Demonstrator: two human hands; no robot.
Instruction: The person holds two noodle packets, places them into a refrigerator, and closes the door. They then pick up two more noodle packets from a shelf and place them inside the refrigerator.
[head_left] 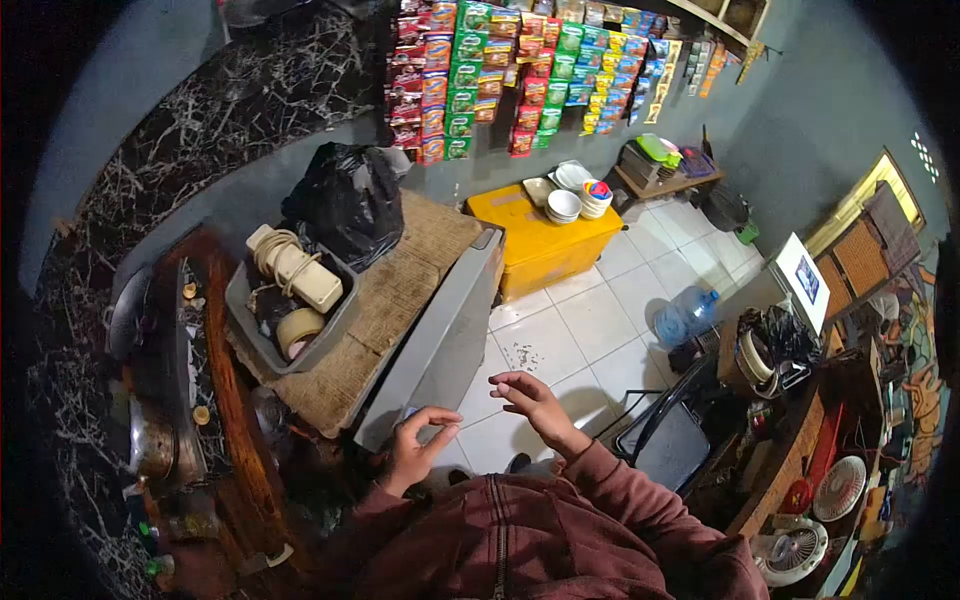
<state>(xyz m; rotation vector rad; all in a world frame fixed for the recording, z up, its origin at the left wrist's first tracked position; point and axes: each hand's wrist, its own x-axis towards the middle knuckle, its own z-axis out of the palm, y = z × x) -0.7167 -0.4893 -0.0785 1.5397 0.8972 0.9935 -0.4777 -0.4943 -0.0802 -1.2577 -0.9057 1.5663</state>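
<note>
My left hand (422, 447) is raised in front of my body, close to the lower end of a grey panel (440, 350). Its thumb and fingers are apart, with nothing between them. To its right, over the tiled floor, my right hand (530, 405) has its fingers stretched out and slightly curled, also holding nothing. The two hands do not touch. Left of them, a grey bin (345, 335) with a white power strip (300, 275) and a tape roll (299, 328) rests on a wooden top (400, 290). A black plastic bag (350, 205) sits behind the bin.
Sachet strips (470, 80) hang on the back wall. Bowls (563, 205) stand on a yellow box (550, 250). A water bottle (688, 315) lies on the floor (590, 325). At right are a black chair (665, 445) and fans (838, 488).
</note>
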